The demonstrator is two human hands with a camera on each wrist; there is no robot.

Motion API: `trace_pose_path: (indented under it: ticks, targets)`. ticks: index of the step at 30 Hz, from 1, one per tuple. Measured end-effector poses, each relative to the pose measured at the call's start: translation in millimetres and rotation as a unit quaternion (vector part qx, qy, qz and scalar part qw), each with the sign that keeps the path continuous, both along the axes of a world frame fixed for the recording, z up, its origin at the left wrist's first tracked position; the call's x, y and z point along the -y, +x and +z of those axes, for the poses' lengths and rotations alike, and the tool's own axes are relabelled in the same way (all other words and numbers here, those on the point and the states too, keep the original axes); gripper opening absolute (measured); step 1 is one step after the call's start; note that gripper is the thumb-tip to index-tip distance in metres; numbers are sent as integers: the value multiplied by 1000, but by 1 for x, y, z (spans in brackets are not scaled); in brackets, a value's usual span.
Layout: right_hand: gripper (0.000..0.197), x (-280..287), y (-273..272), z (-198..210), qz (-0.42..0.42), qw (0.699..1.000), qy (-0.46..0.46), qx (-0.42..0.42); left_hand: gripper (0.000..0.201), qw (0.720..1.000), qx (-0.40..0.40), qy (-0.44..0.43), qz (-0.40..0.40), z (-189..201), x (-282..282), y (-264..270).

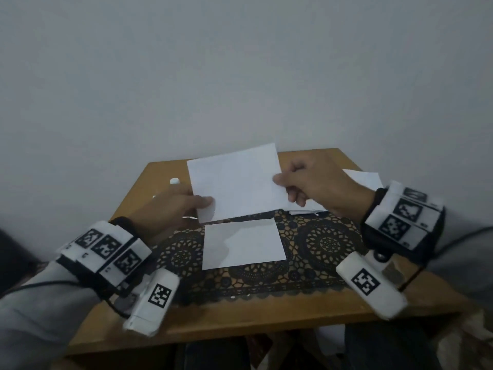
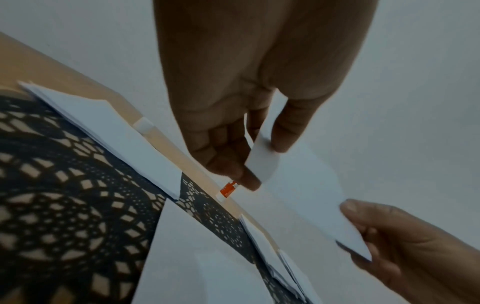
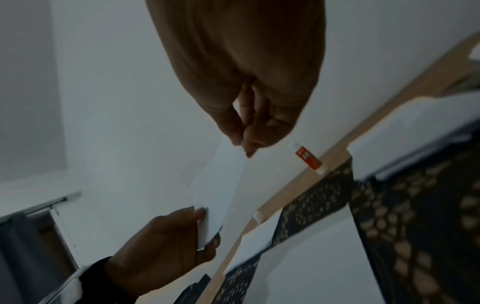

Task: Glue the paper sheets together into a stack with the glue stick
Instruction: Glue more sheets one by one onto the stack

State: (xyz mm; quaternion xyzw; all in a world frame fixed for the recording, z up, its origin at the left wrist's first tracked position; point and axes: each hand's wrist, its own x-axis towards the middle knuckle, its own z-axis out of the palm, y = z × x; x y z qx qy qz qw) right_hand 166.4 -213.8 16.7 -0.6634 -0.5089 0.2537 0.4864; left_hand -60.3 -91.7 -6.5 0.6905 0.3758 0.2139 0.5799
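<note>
I hold one white paper sheet [image 1: 237, 182] in the air over the back of the table. My left hand [image 1: 205, 204] pinches its lower left corner between thumb and fingers [image 2: 280, 144]. My right hand [image 1: 280, 180] pinches its right edge. Another white sheet [image 1: 242, 244] lies flat on the black lace mat [image 1: 325, 241] under the held one. The orange glue stick [image 3: 309, 158] lies on the bare wood at the back left, beyond my left hand; the left wrist view shows part of the glue stick [image 2: 228, 189] behind my fingers.
A pile of loose sheets [image 1: 365, 177] sits at the back right, under my right wrist. More paper [image 2: 116, 133] lies at the mat's left end. A small white cap [image 3: 258, 217] rests near the glue stick. The wooden table [image 1: 240, 313] stands against a plain wall.
</note>
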Motion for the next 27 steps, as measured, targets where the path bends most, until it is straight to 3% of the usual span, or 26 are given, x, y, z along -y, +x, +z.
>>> trace_pose_path:
  ticks: [5,8,11,16,20,27]
  targets:
    - [11,-12,-15,-18,-14,985,-167,-39,22,998,-56,-9,23,-15,-9,-9]
    - [13,-18,-19,-24,-13,979,-205,-18,26,989,-138,45,12,-23,-16,-16]
    - [14,-19,-17,-31,8,972,-234,-12,36,983,-168,73,14,-26,-19,-19]
    - [18,-23,-4,-42,33,967,-254,15,34,983,-180,46,-14,-29,-18,-19]
    - [18,-27,5,-51,59,958,-270,69,36,959,-262,102,-38,-32,-17,-9]
    - [26,-23,14,-62,101,960,-240,101,38,946,-287,137,-68,-36,-19,-7]
